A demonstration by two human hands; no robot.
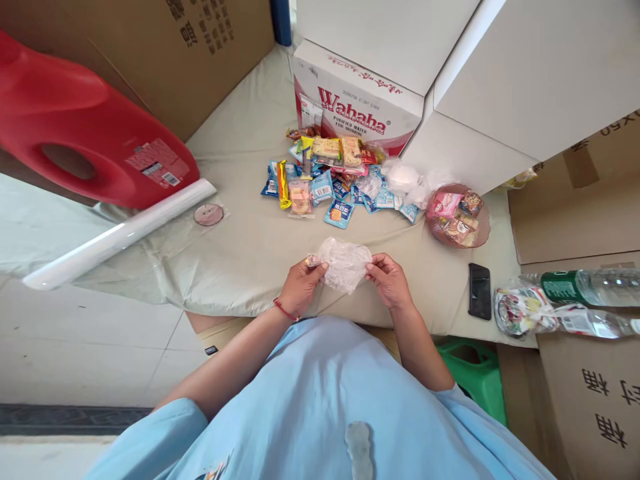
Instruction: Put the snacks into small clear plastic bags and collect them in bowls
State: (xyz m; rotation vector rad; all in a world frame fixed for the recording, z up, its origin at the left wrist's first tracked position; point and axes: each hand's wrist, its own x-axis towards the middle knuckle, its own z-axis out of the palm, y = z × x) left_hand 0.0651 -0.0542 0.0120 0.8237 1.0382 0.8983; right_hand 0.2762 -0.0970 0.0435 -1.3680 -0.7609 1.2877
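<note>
A crinkled piece of clear plastic film (345,265) is stretched between my two hands, just over the near side of the cloth-covered table. My left hand (303,285) pinches its left edge between thumb and fingers, and a red cord circles that wrist. On the opposite edge, my right hand (391,281) has a similar thumb-and-finger pinch. Beyond the film lies a pile of small wrapped snacks (327,177). White, crumpled thin plastic (404,179) rests at the pile's right end, beside a pinkish bowl (436,233) holding several packaged snacks.
A red jug (100,127) and a long white roll (125,230) occupy the left, near a round pink item (209,214). At the back stands a Wahaha carton (357,100). To the right are a phone (480,291), plastic bottles (595,287) and a green stool (475,370).
</note>
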